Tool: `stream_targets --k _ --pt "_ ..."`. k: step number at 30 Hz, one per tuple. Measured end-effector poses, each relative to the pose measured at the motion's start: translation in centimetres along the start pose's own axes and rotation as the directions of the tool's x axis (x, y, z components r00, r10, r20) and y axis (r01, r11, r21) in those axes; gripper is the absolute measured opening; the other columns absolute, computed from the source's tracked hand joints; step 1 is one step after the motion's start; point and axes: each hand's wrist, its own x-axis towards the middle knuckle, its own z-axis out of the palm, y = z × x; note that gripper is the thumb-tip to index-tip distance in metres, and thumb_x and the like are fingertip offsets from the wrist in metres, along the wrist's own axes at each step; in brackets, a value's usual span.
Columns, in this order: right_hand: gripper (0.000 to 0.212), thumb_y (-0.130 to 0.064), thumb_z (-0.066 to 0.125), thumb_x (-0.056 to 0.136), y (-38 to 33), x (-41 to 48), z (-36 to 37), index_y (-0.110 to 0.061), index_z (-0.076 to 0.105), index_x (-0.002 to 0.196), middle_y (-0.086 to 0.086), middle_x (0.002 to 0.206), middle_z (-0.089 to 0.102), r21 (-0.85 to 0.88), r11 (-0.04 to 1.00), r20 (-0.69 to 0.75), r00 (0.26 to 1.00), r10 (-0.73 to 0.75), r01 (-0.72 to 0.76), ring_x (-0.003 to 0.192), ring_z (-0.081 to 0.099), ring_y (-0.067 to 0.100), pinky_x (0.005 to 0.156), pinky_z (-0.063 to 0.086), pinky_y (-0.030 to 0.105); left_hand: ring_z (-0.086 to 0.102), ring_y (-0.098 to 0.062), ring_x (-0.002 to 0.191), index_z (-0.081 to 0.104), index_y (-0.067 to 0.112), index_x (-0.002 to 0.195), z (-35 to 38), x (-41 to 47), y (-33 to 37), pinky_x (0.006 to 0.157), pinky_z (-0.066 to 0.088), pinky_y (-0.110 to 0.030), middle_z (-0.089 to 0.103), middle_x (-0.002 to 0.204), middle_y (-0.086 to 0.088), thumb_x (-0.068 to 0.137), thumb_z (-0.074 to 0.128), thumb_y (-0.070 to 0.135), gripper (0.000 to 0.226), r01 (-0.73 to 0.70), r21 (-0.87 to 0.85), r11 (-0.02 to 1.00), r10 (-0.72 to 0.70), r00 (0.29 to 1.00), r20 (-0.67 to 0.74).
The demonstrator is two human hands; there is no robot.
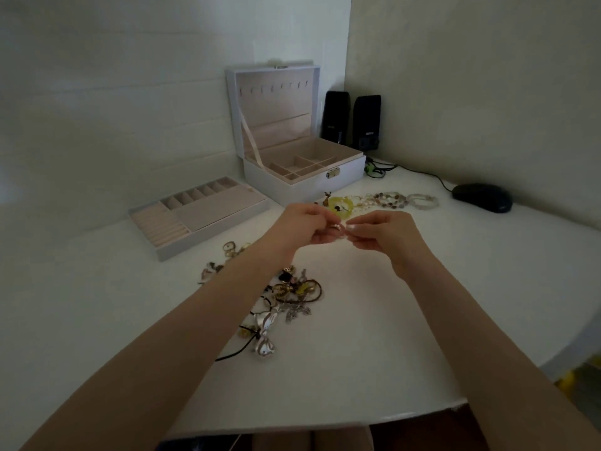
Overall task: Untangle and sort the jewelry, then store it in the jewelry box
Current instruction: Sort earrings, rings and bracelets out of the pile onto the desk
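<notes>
Aloft, left hand [304,222] and right hand [388,237], both in a pinch on 1 small trinket [341,226].

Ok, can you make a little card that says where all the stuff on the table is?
left hand: pinches a small pale piece
right hand: pinches it too
jewelry box: open, lid up, at the back
tray: lying out, left of the box
tangled pile: on the table, below the hands
bead necklaces: laid out before the box
mouse: far right
</notes>
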Motion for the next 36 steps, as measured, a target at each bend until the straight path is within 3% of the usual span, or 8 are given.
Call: stream_targets --k 7,11,13,16,21,24,30,36 --pt "0.015 0.000 0.066 0.082 1.8 2.2 -4.6 -0.005 0.074 0.093 0.015 0.089 0.072 -0.091 0.996 -0.214 0.976 -0.034 0.015 0.075 0.067 0.019 0.069 0.055 0.023 0.067 -0.018 0.089 0.071 0.003 0.096 5.8 3.3 -1.6 0.087 0.055 -0.029 0.070 0.089 -0.006 0.085 0.062 0.000 0.014 -0.147 0.189 0.971 0.149 0.989 0.000" --pt "0.025 0.001 0.059 0.082 2.7 3.2 -6.1 -0.014 0.076 0.094 -0.001 0.086 0.068 -0.327 0.945 -0.271 0.960 -0.069 -0.025 0.086 0.060 0.008 0.079 0.045 0.017 0.060 -0.011 0.100 0.069 0.012 0.111 8.2 4.2 -2.2 0.069 0.031 0.008 0.067 0.112 0.000 0.090 0.054 0.005 0.027 -0.281 0.577 0.766 0.273 0.956 0.103" --pt "0.029 0.004 0.057 0.081 3.0 3.8 -6.6 -0.015 0.077 0.092 0.000 0.088 0.068 -0.364 0.931 -0.279 0.957 -0.081 -0.028 0.095 0.060 0.009 0.084 0.045 0.018 0.058 -0.018 0.109 0.066 0.009 0.116 8.8 4.8 -2.6 0.080 0.034 0.001 0.064 0.120 -0.006 0.089 0.048 -0.001 0.034 -0.348 0.623 0.700 0.304 0.935 0.181" --pt "0.030 0.006 0.057 0.079 3.1 4.7 -7.1 -0.015 0.077 0.090 0.003 0.091 0.071 -0.398 0.917 -0.283 0.954 -0.103 -0.019 0.095 0.063 0.012 0.091 0.049 0.024 0.059 -0.024 0.111 0.069 0.006 0.112 9.0 5.8 -3.1 0.099 0.042 -0.027 0.065 0.118 -0.012 0.086 0.048 -0.006 0.035 -0.396 0.636 0.663 0.348 0.915 0.207" --pt "0.033 0.007 0.059 0.076 2.9 6.1 -7.7 -0.018 0.074 0.091 0.001 0.082 0.066 -0.466 0.884 -0.202 0.972 -0.124 0.016 0.076 0.059 0.007 0.065 0.045 0.011 0.060 -0.025 0.106 0.071 0.005 0.106 9.8 7.3 -2.7 0.091 0.038 -0.021 0.068 0.112 -0.014 0.088 0.050 -0.003 0.029 -0.388 0.675 0.628 0.391 0.907 0.157" --pt "0.038 0.007 0.062 0.077 2.9 7.0 -7.9 -0.020 0.067 0.102 0.001 0.081 0.064 -0.468 0.884 -0.186 0.974 -0.126 0.025 0.072 0.056 0.006 0.053 0.038 0.005 0.061 -0.031 0.102 0.073 0.000 0.099 10.0 8.3 -2.2 0.091 0.042 -0.030 0.069 0.106 -0.019 0.085 0.049 -0.005 0.028 -0.384 0.703 0.599 0.401 0.903 0.152" --pt "0.036 0.001 0.061 0.080 4.1 7.4 -7.9 -0.016 0.062 0.111 0.001 0.083 0.062 -0.536 0.839 -0.173 0.960 -0.219 0.094 0.080 0.057 0.013 0.076 0.045 0.022 0.057 -0.028 0.109 0.070 0.009 0.110 9.9 10.4 -2.1 0.094 0.040 -0.034 0.066 0.114 -0.012 0.088 0.047 0.000 0.034 -0.379 0.853 0.360 0.338 0.905 0.259" --pt "0.026 -0.006 0.063 0.084 5.1 8.1 -7.9 -0.017 0.068 0.108 0.004 0.102 0.064 -0.644 0.756 -0.173 0.941 -0.291 0.116 0.083 0.055 0.011 0.076 0.041 0.021 0.045 -0.020 0.120 0.060 0.027 0.124 9.2 10.5 -2.1 0.094 0.026 -0.036 0.060 0.127 0.002 0.092 0.042 0.005 0.043 -0.345 0.931 0.118 0.339 0.895 0.289"
